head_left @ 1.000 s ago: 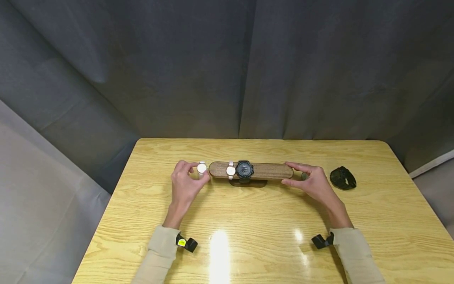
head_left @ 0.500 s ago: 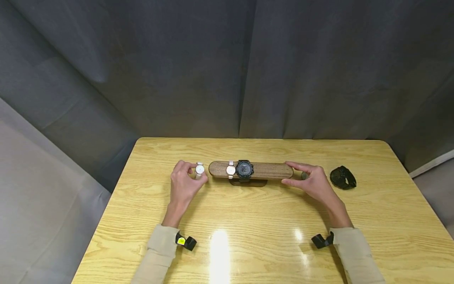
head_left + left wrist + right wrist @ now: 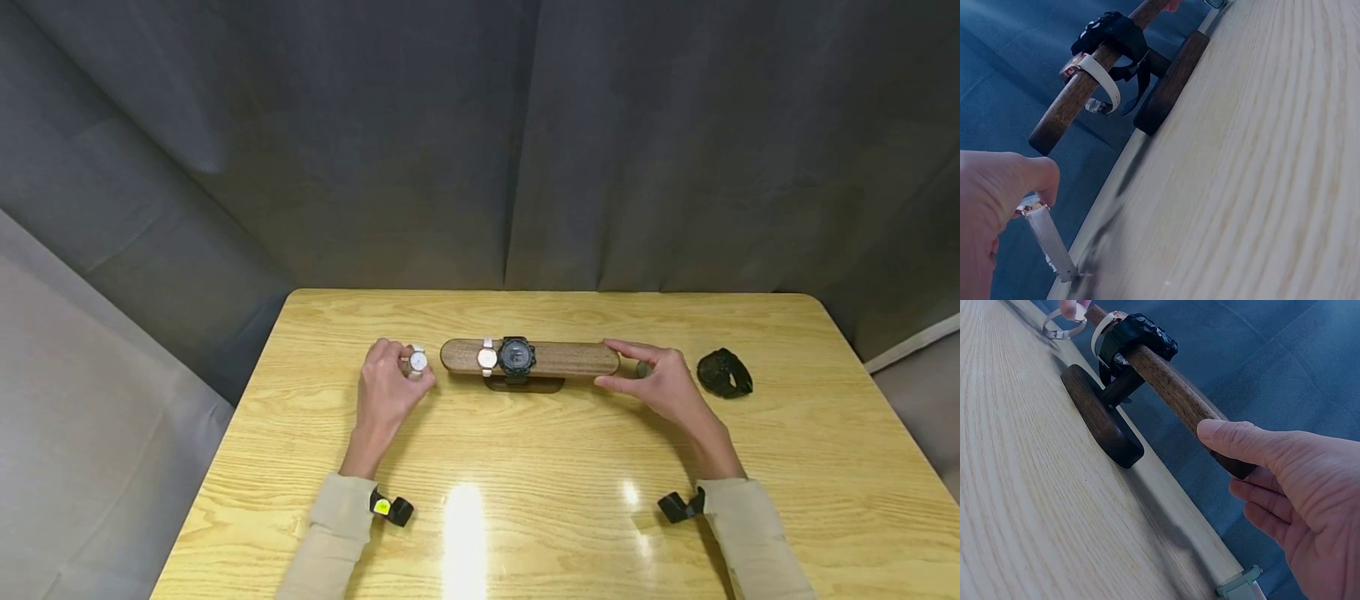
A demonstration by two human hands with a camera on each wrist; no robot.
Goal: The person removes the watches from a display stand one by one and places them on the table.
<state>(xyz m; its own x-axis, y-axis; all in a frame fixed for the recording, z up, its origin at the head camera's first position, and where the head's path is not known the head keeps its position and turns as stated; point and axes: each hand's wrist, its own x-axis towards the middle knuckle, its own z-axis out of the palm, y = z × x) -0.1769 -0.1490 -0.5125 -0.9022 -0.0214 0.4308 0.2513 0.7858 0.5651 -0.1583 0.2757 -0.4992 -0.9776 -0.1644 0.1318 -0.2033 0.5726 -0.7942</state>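
My left hand pinches a wristwatch with a white strap and rose-gold case. It is off the left end of a dark wooden watch stand. In the left wrist view the white strap hangs down below the fingers. At the stand's other end, my right hand grips the bar between thumb and fingers. Around the bar, left of its middle, sit a second white-strapped watch and a chunky black sports watch, side by side.
Another black watch lies on the wooden table to the right. A pale green watch is on the table below my right hand, mostly hidden in the head view. Dark curtains hang behind the table's far edge.
My left hand has drawn the white watch a little leftward, away from the bar's end, and its face has turned. The right hand and the stand have kept their place.
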